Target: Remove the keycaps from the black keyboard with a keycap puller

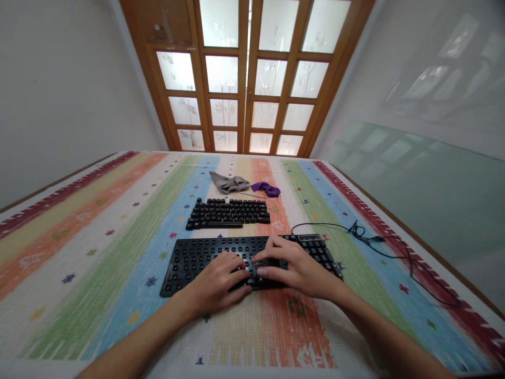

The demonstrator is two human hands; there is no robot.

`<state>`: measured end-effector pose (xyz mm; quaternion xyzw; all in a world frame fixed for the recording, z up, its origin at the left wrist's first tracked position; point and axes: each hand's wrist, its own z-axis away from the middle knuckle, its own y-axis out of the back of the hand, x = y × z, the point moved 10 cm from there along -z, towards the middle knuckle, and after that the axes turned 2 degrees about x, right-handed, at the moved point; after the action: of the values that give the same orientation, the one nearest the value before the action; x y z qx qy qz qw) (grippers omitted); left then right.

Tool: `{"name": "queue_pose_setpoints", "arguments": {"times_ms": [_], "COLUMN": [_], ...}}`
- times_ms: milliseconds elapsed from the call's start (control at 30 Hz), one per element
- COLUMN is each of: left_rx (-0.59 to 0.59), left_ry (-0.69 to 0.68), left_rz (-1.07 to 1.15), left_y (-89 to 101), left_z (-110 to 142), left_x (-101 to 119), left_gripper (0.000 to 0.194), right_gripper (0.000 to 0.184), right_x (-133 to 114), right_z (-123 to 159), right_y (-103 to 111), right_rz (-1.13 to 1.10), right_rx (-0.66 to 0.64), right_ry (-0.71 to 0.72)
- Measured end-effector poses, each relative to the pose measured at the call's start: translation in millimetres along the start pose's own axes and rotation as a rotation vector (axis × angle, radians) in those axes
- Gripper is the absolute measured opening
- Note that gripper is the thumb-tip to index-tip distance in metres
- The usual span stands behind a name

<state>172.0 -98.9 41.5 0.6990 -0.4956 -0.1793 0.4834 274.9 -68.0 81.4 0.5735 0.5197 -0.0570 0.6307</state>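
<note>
Keyboard (pixel 236 245), long and black, lies on a big striped tabletop (pixel 118 252), about midway between the side edges and nearer the front edge than the back. Its left part shows bare little stubs with no tops on them, while the far right end has its keys on. Just behind it, toward the back edge, a block of loose keys (pixel 229 212) sits in neat rows, with one long bar at its front. A black cord (pixel 379 239) runs from the keyboard's back toward the right edge, with a bundle in it, then bends toward the front right corner. Both hands are over the middle of the keyboard: the left hand (pixel 224 279) is half curled, and the right hand (pixel 294 263) is bent with thumb and finger a bit apart. I cannot tell if either one has hold of a key. Nearer the back edge are a crumpled grey cloth (pixel 232 184) and, beside it, a smaller purple cloth (pixel 266 188). My guess is that the step in hand is fiddling with one small key spot. The next move calls for gentle fingertips, kept straight over that spot.
</note>
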Motion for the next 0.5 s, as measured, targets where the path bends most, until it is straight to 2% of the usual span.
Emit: {"name": "queue_pose_setpoints", "arguments": {"times_ms": [133, 300, 500], "left_rx": [-0.005, -0.012, -0.003], "left_ry": [0.006, 0.019, 0.011], "left_rz": [-0.002, 0.03, 0.022], "left_y": [-1.5, -2.4, 0.3], "left_z": [0, 0, -1], "left_x": [0, 0, 1], "left_gripper": [0.018, 0.017, 0.016], "right_gripper": [0.027, 0.026, 0.021], "right_x": [0, -9, -12], "right_z": [-1, 5, 10], "right_y": [3, 8, 2], "right_rz": [-0.009, 0.089, 0.078], "right_rx": [0.026, 0.066, -0.016], "right_ry": [0.009, 0.056, 0.061]}}
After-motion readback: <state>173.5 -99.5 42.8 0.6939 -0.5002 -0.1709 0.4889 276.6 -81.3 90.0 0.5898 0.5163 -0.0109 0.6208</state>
